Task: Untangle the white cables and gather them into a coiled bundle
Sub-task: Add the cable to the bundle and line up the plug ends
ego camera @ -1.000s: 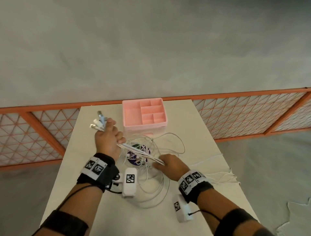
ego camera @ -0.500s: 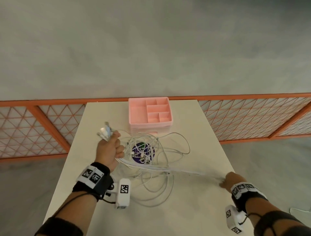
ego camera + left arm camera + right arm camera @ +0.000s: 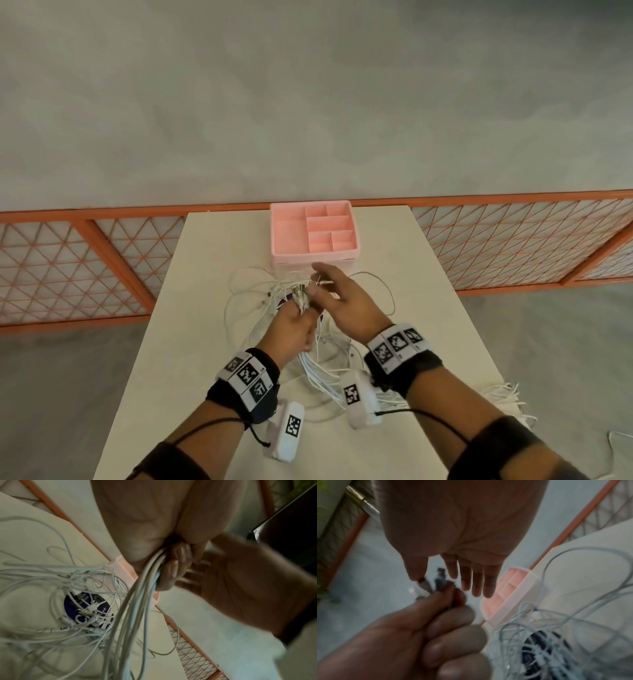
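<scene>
White cables run bunched through the left hand, whose curled fingers clamp them. Right hand hovers beside the plug ends, fingers spread, before the pink organizer tray.

Seen from the wrist, the left hand fills the top of the frame, its curled fingers gripping a bunch of white cables that trail down toward the camera. The right hand, blurred, hovers just beside it with fingers extended. Below, more tangled cable loops lie on the pale tabletop over a dark blue round disc. A pink tray edge sits behind.
</scene>
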The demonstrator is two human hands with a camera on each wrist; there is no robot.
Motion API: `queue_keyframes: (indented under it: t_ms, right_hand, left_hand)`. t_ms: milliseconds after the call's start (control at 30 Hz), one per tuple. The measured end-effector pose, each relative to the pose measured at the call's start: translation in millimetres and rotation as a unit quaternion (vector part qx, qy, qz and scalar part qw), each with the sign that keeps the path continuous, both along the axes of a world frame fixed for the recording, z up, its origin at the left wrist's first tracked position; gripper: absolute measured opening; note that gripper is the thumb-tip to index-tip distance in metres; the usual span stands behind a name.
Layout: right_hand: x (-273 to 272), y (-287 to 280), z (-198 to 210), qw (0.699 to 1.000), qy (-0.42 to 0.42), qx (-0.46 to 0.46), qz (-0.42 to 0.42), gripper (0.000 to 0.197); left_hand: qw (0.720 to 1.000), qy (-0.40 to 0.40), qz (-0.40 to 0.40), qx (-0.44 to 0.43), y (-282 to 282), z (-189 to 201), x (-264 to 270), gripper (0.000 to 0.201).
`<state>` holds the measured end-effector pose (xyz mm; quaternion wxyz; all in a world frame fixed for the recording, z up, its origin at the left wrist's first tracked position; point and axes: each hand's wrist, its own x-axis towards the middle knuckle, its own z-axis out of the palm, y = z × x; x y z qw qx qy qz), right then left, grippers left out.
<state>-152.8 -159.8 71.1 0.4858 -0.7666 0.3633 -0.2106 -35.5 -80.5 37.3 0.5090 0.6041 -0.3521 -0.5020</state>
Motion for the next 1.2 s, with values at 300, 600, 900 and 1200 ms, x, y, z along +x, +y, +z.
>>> queue_keyframes:
  t_ms: [300, 600, 900, 1200]
  right_hand:
    - [34.1, 19.9, -3.4, 0.991, 0.023, -0.128, 0.031, 0.038]
    - [29.8, 22.8, -4.8, 0.986, 0.063, -0.149, 0.047, 0.043]
    - [17.3, 42.9, -24.8, 0.994, -0.067, 0.089, 0.000, 0.084]
    - [-5.9, 49.1, -61.4, 0.977, 0.182, -0.005, 0.108, 0.027]
  left_hand:
    - [0.998, -0.069, -0.003, 0.004, 6.0, 9.1, 6.8, 0.021]
    - [0.997, -0.066, -0.008, 0.029, 3.7, 8.1, 1.2, 0.021]
    - [0.996, 0.031, 0.080, 0.033, 6.1, 4.6, 2.2, 0.024]
    - [0.934, 0.289, 0.210, -0.012, 20.0, -6.9, 23.0, 0.023]
